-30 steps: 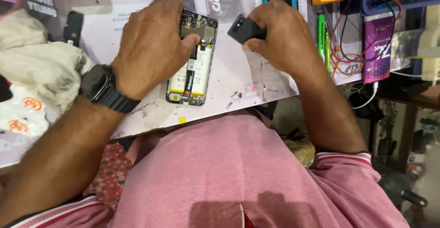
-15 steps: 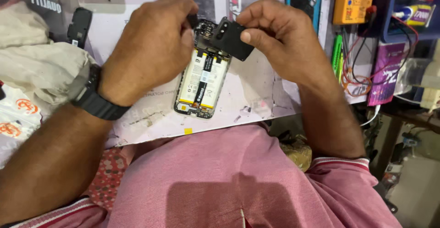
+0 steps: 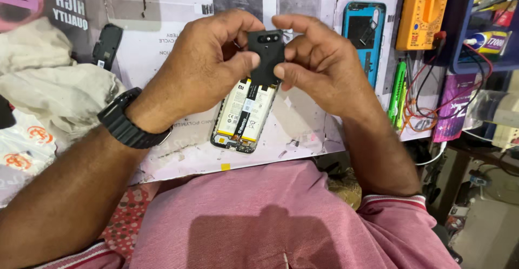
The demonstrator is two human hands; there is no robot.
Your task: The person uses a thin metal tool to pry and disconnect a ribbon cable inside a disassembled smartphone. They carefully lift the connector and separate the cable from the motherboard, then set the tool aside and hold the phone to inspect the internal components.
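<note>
left hand [image 3: 208, 66] + right hand [image 3: 319, 64]: both pinch small black plastic camera cover [image 3: 266, 53], frame centre | beneath: opened phone with white battery [image 3: 244, 112] | right: blue phone shell [image 3: 364, 37]

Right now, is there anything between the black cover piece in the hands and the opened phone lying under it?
Nothing visible. Both hands, left hand and right hand, pinch the black cover piece directly above the top end of the opened phone. The cover hides that end, so the part beneath cannot be checked.
</note>
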